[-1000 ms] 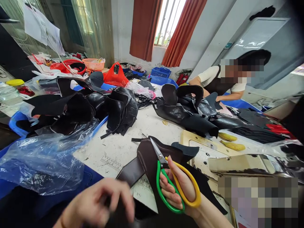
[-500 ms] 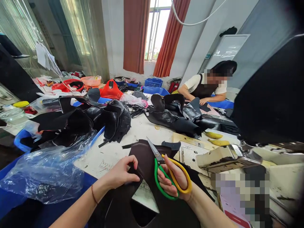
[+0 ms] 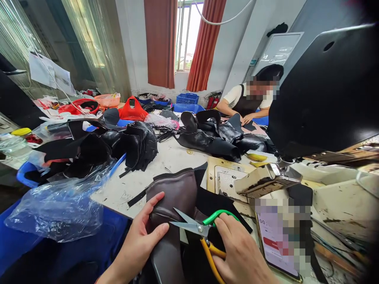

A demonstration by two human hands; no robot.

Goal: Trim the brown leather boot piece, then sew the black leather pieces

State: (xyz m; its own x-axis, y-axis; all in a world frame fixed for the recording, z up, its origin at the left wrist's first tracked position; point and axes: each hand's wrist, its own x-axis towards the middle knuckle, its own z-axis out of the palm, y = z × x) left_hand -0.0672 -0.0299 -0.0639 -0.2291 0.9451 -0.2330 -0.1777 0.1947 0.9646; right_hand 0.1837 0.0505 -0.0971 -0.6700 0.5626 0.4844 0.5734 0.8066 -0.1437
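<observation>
The left hand [image 3: 143, 232] is extending from the lower left, its thumb and index finger standing apart. The right hand [image 3: 237, 245] is angling in from the lower right, its back facing upward, its fingers curling inward.

Left hand [image 3: 145, 232] — thin reddish wristband [image 3: 96, 281]

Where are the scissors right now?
In the head view, the scissors are in the right hand, blades apart, pointing toward the left hand over the dark brown piece.
</observation>
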